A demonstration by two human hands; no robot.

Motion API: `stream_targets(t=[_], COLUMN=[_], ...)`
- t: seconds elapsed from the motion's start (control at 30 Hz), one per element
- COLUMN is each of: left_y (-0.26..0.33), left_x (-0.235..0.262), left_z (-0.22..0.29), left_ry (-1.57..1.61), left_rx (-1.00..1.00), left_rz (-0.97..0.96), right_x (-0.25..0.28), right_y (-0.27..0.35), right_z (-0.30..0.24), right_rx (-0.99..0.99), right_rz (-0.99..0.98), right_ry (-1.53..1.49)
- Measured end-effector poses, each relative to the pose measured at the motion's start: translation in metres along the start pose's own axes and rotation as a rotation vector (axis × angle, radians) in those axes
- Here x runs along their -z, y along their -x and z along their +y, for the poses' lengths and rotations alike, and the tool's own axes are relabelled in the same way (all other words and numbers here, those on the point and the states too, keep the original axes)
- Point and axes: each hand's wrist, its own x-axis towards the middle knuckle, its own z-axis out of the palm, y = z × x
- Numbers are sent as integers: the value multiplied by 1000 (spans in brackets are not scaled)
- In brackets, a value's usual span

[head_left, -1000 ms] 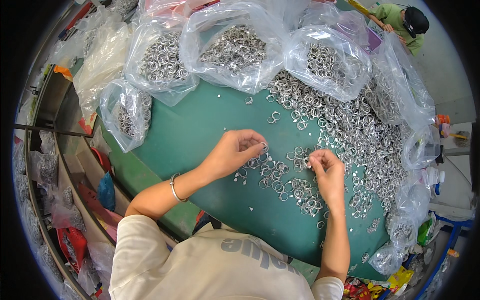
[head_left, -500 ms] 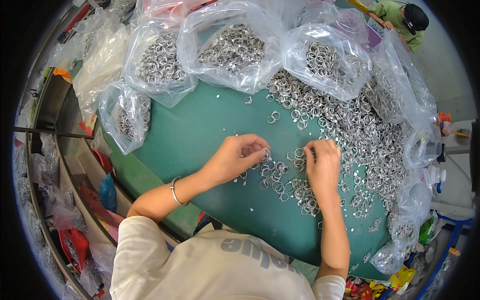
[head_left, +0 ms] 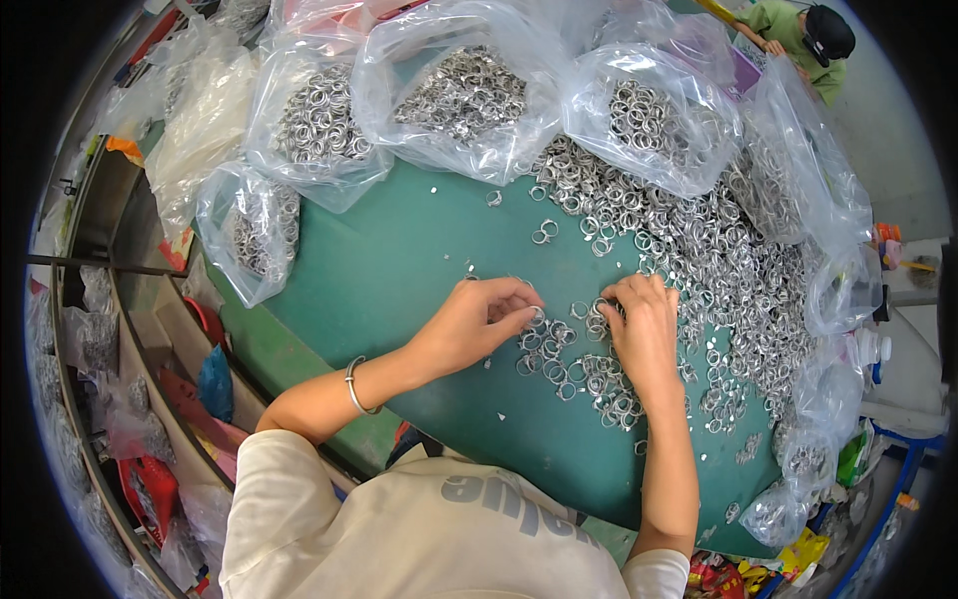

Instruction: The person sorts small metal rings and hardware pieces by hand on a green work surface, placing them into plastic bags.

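Observation:
Thumb and fingertips of my left hand (head_left: 481, 321) are closed in a pinch on a small silver metal ring (head_left: 537, 315), at the left end of a loose cluster of rings (head_left: 547, 349). To its right, my right hand (head_left: 644, 324) reaches down with the fingers curled and the thumb near the index finger, on a ring (head_left: 598, 305) at the cluster's upper edge. The fingertips partly hide that ring. Below and between the hands more rings (head_left: 609, 389) lie in a curved band. A metal bangle (head_left: 353, 385) circles my left wrist.
A large heap of rings (head_left: 709, 250) covers the right of the green table (head_left: 379, 240). Clear plastic bags of rings (head_left: 464, 95) line the far edge, with a smaller bag (head_left: 261, 230) at left. Shelves (head_left: 150, 299) stand left. Another person (head_left: 798, 40) is at the far right.
My left hand has shifted slightly right, its pinch closer to the ring cluster. My right fingertips have moved a little left and up onto the rings there.

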Motion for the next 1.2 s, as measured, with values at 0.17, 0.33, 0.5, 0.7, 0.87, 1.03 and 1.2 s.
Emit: stream_targets(t=[0.17, 0.33, 0.5, 0.7, 0.87, 1.03, 1.2], left_y=[-1, -1, 4, 14, 6, -24, -21], left_x=[-1, 0, -3, -28, -38, -45, -54], left_z=[7, 0, 7, 9, 19, 9, -12], left_ry=[-45, 42, 13, -293, -444, -575, -1043], left_rx=[91, 69, 51, -313, -425, -471, -698], left_rz=[-58, -54, -66, -41, -170, -173, -392], right_x=[9, 20, 25, 21, 17, 27, 28], right_y=[-1, 9, 24, 45, 60, 58, 52], right_z=[3, 3, 1, -43, -39, -3, 25], right_rx=[-17, -384, -599, -811, -841, -842, -638], right_rz=[-67, -38, -279, -385, -269, -93, 74], right_ry=[-27, -642, -1515, -2088, -2030, -1879, -817])
